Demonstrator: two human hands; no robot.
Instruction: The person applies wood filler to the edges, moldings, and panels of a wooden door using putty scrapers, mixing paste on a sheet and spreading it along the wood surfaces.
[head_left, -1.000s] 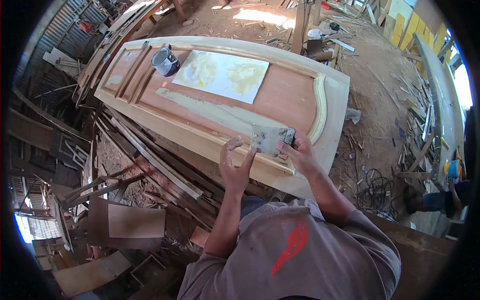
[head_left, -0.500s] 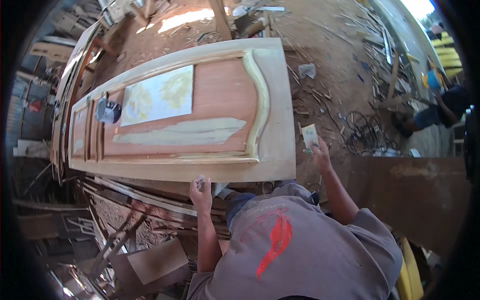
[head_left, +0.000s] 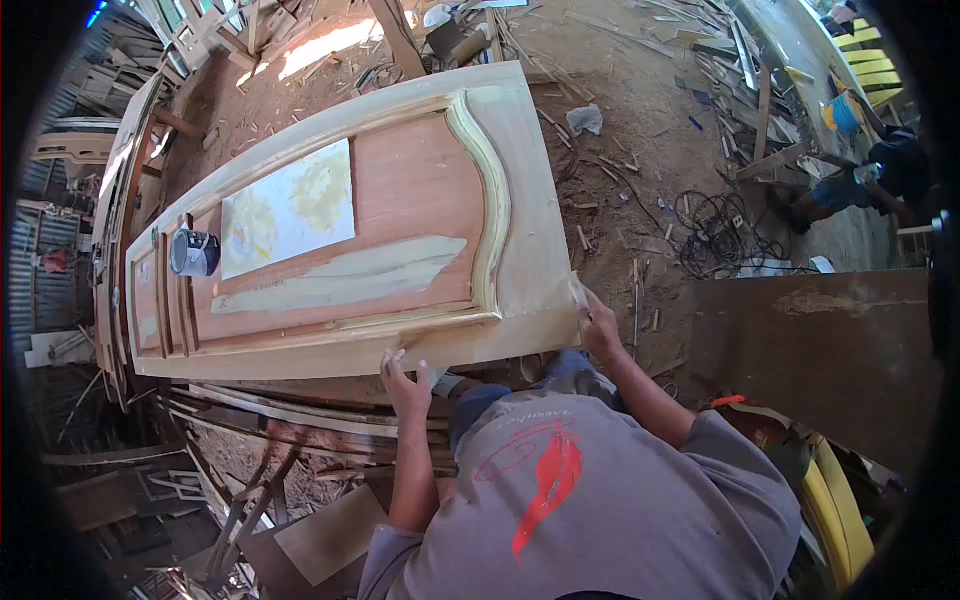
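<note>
A pale wooden door (head_left: 535, 215) with reddish panels and a curved moulding lies flat before me, a long cream filler smear on its panel. My left hand (head_left: 407, 388) is at the near edge, fingertips touching the wood and thumb held apart; I make out nothing in it. My right hand (head_left: 600, 328) is closed on a pale flat scraper (head_left: 578, 292), which is against the door's right edge near the corner. Farther along the door rest a white board (head_left: 290, 215) smeared with yellowish filler and an open paint can (head_left: 195, 252).
Wood scraps and tangled black cables (head_left: 725, 235) cover the ground at right. A brown board (head_left: 810, 350) lies beside me on the right. Another person (head_left: 850, 185) sits at far right, near a blue-and-yellow bucket (head_left: 843, 115). Stacked planks (head_left: 310, 412) lie below the door at left.
My right hand has brought the scraper left and down to the door's right edge. My left hand stays by the near edge. The view has shifted slightly, and the door appears farther left.
</note>
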